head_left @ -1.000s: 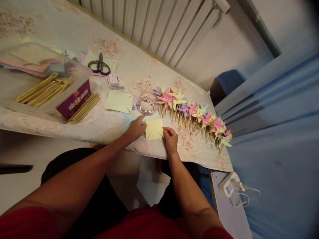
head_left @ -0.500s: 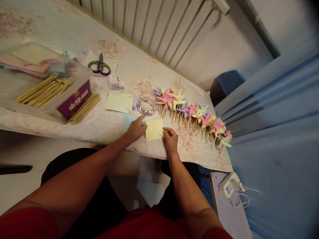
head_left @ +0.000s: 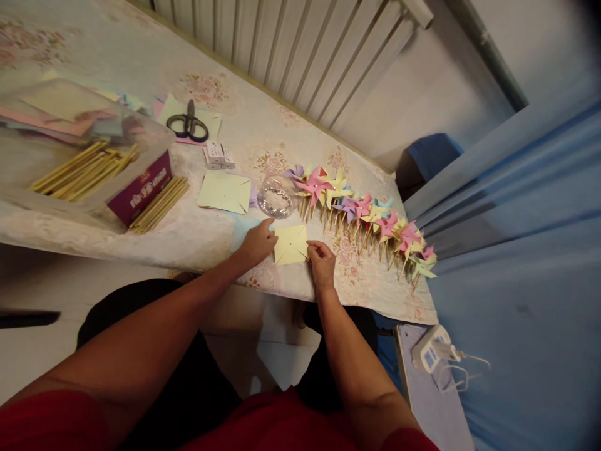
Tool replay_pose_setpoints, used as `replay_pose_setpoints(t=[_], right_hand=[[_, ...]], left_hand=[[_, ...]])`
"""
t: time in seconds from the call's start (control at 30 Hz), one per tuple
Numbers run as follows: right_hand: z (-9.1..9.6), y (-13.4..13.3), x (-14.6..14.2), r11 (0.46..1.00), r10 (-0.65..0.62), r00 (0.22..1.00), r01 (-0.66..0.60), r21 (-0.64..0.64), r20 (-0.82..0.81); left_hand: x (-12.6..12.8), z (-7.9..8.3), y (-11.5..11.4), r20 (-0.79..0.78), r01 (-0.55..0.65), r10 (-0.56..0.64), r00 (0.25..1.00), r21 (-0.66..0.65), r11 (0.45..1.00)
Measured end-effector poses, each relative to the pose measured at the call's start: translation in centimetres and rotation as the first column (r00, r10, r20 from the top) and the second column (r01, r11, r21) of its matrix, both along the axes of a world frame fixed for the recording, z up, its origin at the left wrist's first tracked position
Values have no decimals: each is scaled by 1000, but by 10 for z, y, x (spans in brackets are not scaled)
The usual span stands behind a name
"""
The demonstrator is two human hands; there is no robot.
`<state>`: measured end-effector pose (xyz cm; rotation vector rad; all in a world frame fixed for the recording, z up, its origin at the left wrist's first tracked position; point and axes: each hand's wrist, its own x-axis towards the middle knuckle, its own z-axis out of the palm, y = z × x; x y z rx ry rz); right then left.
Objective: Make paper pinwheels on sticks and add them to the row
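a long surface [head_left: 201, 247] under a pale cloth printed with pink and brown flowers runs across the view, with a blue fabric curtain [head_left: 521, 300] at its right end and a white ribbed radiator [head_left: 282, 50] along its far edge. at the left stands a translucent plastic box [head_left: 150, 141] with pastel sheets and thin tan sticks in it, a purple label showing at its near side. a row of pink, yellow, purple, blue and green paper pinwheels [head_left: 377, 214] on tan sticks lies slantwise at the right. just beside the box is a loose bundle of tan sticks [head_left: 159, 205]. a stack of pale green paper squares [head_left: 224, 193] lies toward the middle.

the left hand [head_left: 257, 243] has its index finger reaching forward and the other fingers curled, touching the left edge of a pale yellow paper square; whether they grip it i cannot tell. the right hand [head_left: 323, 264] has its thumb and index finger pinched together on the square's right edge.

black-handled scissors [head_left: 189, 125] lie on paper beyond the stack. a round clear plastic container [head_left: 275, 203] of small silvery pieces sits just beyond the pale yellow paper square [head_left: 291, 244], which lies flat near the front edge, between the hands, slit in from its corners, with a dark dot at its centre. small white printed cartons [head_left: 217, 155] rest near the scissors.
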<state>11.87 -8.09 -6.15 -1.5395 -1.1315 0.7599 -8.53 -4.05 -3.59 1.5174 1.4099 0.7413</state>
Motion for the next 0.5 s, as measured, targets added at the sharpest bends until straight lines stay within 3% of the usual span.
replay_pose_setpoints(t=[0.5], right_hand=[[-1,0,0,1000,2,1000,-1,-9,26]], left_hand=[[-1,1,-1,24,6,-5,1000,-4,1000]])
